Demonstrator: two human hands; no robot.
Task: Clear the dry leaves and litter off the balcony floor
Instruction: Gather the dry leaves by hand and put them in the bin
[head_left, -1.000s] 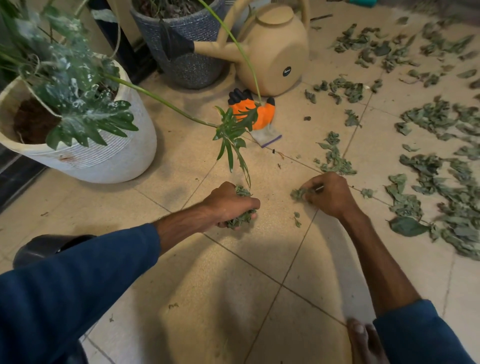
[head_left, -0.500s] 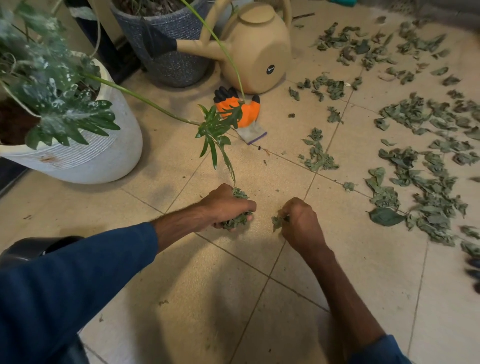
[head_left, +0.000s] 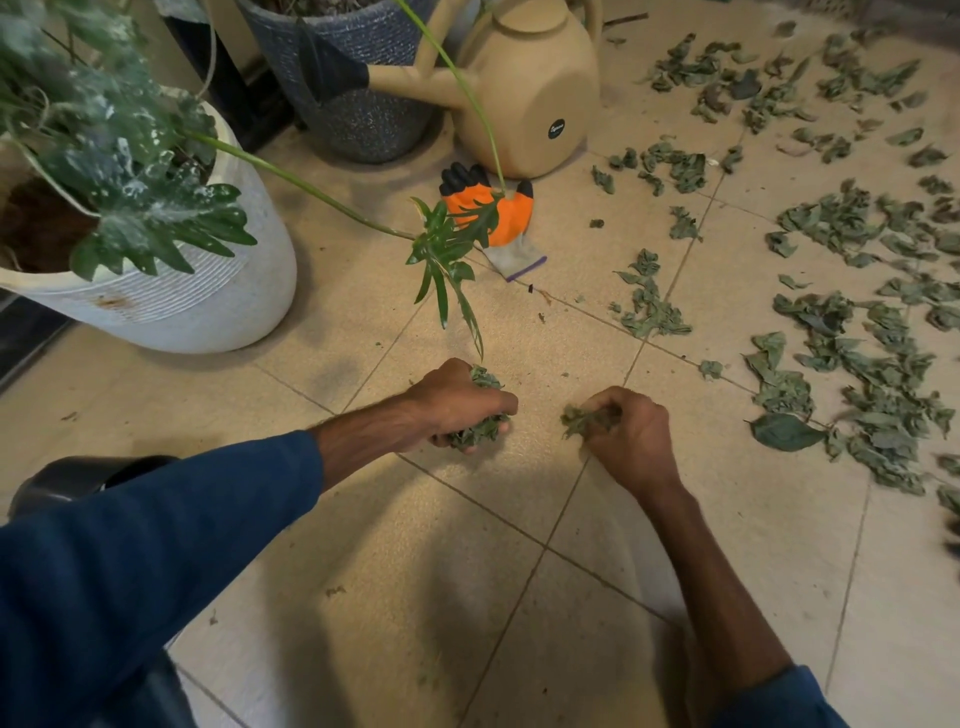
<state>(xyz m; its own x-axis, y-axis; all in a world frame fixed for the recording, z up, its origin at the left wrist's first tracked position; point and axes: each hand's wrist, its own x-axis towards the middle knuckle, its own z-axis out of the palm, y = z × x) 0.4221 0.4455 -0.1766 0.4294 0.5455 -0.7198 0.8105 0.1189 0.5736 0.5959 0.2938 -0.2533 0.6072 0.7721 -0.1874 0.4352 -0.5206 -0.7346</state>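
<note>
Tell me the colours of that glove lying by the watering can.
The glove is orange with black fingertips and a grey cuff, seen in the head view.

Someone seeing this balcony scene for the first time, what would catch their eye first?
Likely the two hands at centre: the left hand grips a wad of dry leaves, the right hand a smaller tuft. Then the scattered leaves covering the tiles on the right, and the orange glove lying before the tan watering can.

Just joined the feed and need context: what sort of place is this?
Probably a home balcony or patio: beige floor tiles, a leafy plant in a white planter, a tan watering can, and dry leaves scattered across the floor.
</note>
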